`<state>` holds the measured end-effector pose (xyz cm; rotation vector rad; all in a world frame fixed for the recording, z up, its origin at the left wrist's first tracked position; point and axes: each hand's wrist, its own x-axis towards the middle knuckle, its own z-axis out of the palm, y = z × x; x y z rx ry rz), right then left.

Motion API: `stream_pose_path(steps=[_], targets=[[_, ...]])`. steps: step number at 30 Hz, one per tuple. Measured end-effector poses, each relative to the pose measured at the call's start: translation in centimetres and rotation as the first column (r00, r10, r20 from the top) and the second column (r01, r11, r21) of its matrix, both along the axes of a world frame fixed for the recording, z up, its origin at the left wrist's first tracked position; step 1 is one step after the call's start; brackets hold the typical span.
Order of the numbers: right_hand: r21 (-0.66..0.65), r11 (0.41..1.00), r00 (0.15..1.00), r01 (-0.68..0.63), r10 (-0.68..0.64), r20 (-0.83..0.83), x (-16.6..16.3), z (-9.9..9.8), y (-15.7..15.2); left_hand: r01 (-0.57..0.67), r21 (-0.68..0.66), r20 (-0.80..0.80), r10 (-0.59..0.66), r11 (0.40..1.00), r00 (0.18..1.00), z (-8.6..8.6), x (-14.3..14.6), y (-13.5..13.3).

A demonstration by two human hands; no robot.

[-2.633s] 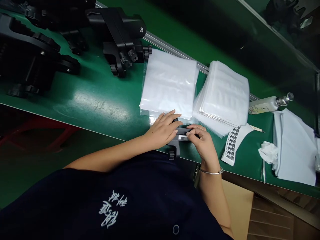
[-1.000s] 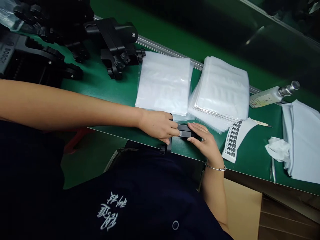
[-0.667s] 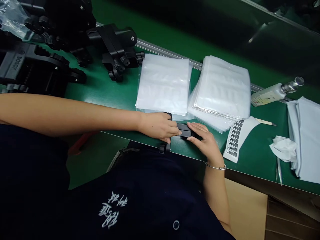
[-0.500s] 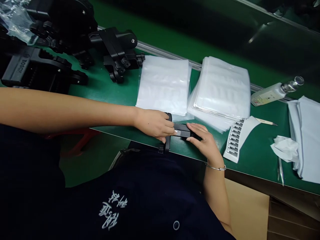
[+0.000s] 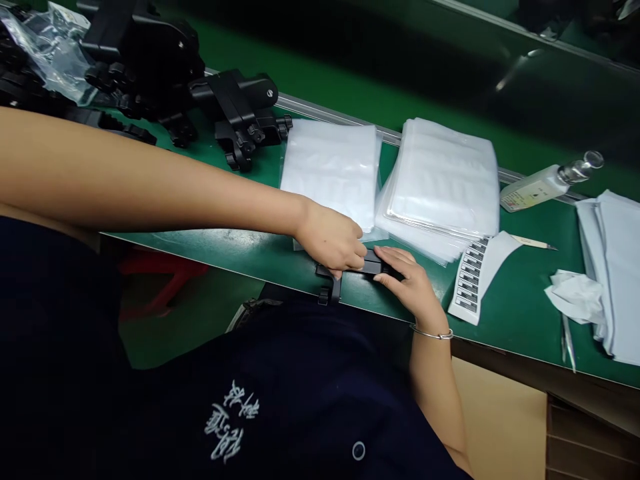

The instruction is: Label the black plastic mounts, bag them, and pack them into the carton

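A black plastic bracket (image 5: pixel 371 263) with a knobbed arm lies near the front edge of the green table. My right hand (image 5: pixel 413 283) grips its right end between thumb and fingers. Over the bracket's other end is my left hand (image 5: pixel 336 238), its fingers curled and pressed together against the top face. What those fingertips cover, if anything, is hidden. Below them the bracket's knob (image 5: pixel 324 295) shows at the table edge. Just behind the hands lie a stack of clear plastic bags (image 5: pixel 330 167) and a second, thicker stack of bags (image 5: pixel 445 177).
Several black brackets (image 5: pixel 240 113) and a crumpled plastic bag (image 5: pixel 55 53) fill the back left. To the right are a label sheet (image 5: pixel 470 280), a pen-like stick (image 5: pixel 533 242), a bottle (image 5: pixel 533 190), crumpled tissue (image 5: pixel 575 297), tweezers (image 5: pixel 567 343) and folded white cloths (image 5: pixel 617 267).
My left hand has shifted slightly right and away from my body along the bracket, covering the pale patch that showed there. My right hand keeps its hold.
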<state>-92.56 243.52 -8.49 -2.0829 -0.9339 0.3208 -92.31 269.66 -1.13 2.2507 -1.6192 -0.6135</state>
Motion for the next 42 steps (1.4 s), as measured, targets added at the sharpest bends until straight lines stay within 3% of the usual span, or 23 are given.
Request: stream_pose_path(steps=[3,5,7,10,13,16,19,23,28,33,37,42], targets=[[-0.015,1.0,1.0,-0.003,0.003,0.022,-0.2,0.2,0.0,-0.014,0.032,0.077,0.012,0.999,0.997,0.3,-0.3,1.3],[-0.039,0.999,0.998,0.004,-0.001,0.063,-0.6,0.4,0.1,-0.179,0.053,0.159,0.169,0.982,0.973,0.1,-1.0,3.2],[-0.085,0.996,0.992,-0.006,0.017,0.127,-1.1,0.6,0.3,-0.445,0.026,0.281,0.421,0.895,0.862,-0.7,-2.0,5.2],[-0.143,0.988,0.963,-0.063,0.098,0.251,-1.9,0.5,0.8,-0.725,-0.065,0.364,0.693,0.685,0.622,-3.0,-3.8,7.0],[-0.099,0.993,0.905,-0.061,0.097,0.413,-2.8,0.2,1.3,-0.818,-0.066,0.332,0.786,0.571,0.522,-5.9,-5.2,7.2],[-0.017,1.0,0.828,0.011,0.0,0.56,-3.6,0.1,1.5,-0.859,-0.053,0.322,0.823,0.509,0.468,-8.0,-6.0,6.9],[0.055,0.994,0.781,0.099,-0.112,0.615,-4.3,0.6,1.5,-0.868,-0.085,0.291,0.845,0.49,0.448,-8.8,-6.3,7.0],[0.13,0.976,0.764,0.172,-0.216,0.608,-4.9,1.9,1.5,-0.857,-0.132,0.295,0.845,0.498,0.446,-8.5,-6.3,7.6],[0.138,0.97,0.739,0.199,-0.24,0.63,-5.5,3.1,1.5,-0.851,-0.088,0.366,0.812,0.517,0.455,-7.4,-5.7,7.8],[0.155,0.969,0.727,0.194,-0.248,0.641,-5.8,3.6,1.1,-0.887,-0.051,0.229,0.87,0.458,0.436,-6.2,-4.3,8.3],[0.159,0.965,0.73,0.207,-0.261,0.632,-6.0,3.7,0.8,-0.887,-0.004,0.094,0.883,0.462,0.46,-5.2,-2.9,8.9],[0.178,0.963,0.733,0.204,-0.271,0.624,-6.4,4.0,0.4,-0.92,0.027,0.101,0.915,0.39,0.391,-4.3,-1.5,9.7]])
